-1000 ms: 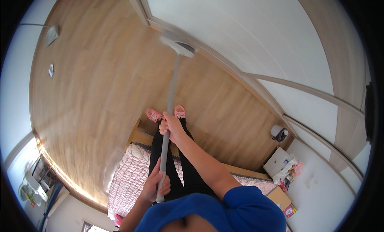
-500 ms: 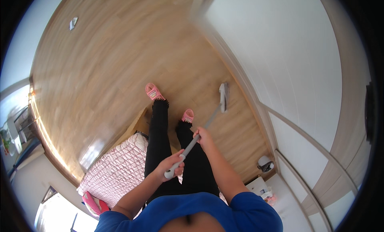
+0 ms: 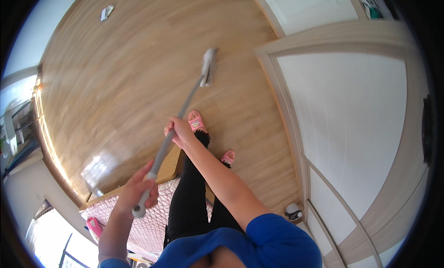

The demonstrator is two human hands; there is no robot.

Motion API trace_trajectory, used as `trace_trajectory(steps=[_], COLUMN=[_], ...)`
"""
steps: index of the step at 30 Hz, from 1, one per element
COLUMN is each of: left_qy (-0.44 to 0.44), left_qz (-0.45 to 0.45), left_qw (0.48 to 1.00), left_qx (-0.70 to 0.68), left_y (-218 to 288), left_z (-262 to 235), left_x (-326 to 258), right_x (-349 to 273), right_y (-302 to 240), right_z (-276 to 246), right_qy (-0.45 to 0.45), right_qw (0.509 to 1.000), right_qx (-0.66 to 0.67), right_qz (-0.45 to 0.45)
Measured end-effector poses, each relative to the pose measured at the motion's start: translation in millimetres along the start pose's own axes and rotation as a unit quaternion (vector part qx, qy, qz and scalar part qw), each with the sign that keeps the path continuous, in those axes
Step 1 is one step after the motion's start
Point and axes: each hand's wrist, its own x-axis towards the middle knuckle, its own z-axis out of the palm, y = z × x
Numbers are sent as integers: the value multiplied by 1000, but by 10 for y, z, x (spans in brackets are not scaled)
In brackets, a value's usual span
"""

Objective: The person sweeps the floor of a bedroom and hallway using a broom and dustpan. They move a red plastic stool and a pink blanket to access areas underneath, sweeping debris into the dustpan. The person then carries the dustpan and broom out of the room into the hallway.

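A flat mop with a long grey pole (image 3: 188,100) slants across the front of my body. Its white and grey head (image 3: 208,68) rests on the wood floor ahead of my feet, somewhat blurred. Near the lower end of the pole, my left hand (image 3: 134,189) is wrapped around the pale handle grip. Higher up the shaft, my right hand (image 3: 178,130) is closed on the grey tube, its arm reaching across to the left. Pink slippers (image 3: 196,122) are on my feet, the left one further forward.
A bed with a pink quilted cover (image 3: 150,222) and wooden frame stands close on my left. White wardrobe doors (image 3: 342,115) line the right side. A small white object (image 3: 106,13) lies on the far floor. A grey and black bin-like object (image 3: 293,211) stands at lower right.
The mop head has swung left and forward, away from the wardrobe. Both hands have moved left with the pole, still gripping it. My feet and the view have shifted.
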Motion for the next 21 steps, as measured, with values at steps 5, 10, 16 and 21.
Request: trace_trajectory(steps=[5, 10, 16, 21], left_qy=[-54, -56, 40, 16], left_qz=[-94, -119, -16, 64], left_qw=[994, 991, 998, 998], left_qx=[-11, -11, -49, 11], left_y=[314, 704, 1332, 1348], left_z=[-186, -445, -679, -550], left_x=[-17, 486, 383, 113], right_x=[-267, 341, 1310, 1270], right_y=[20, 63, 99, -134], right_z=[-163, -291, 699, 1216], right_qy=[92, 172, 83, 22], right_qw=[992, 976, 996, 996], right_qx=[84, 123, -2, 2], right_qz=[12, 52, 34, 92])
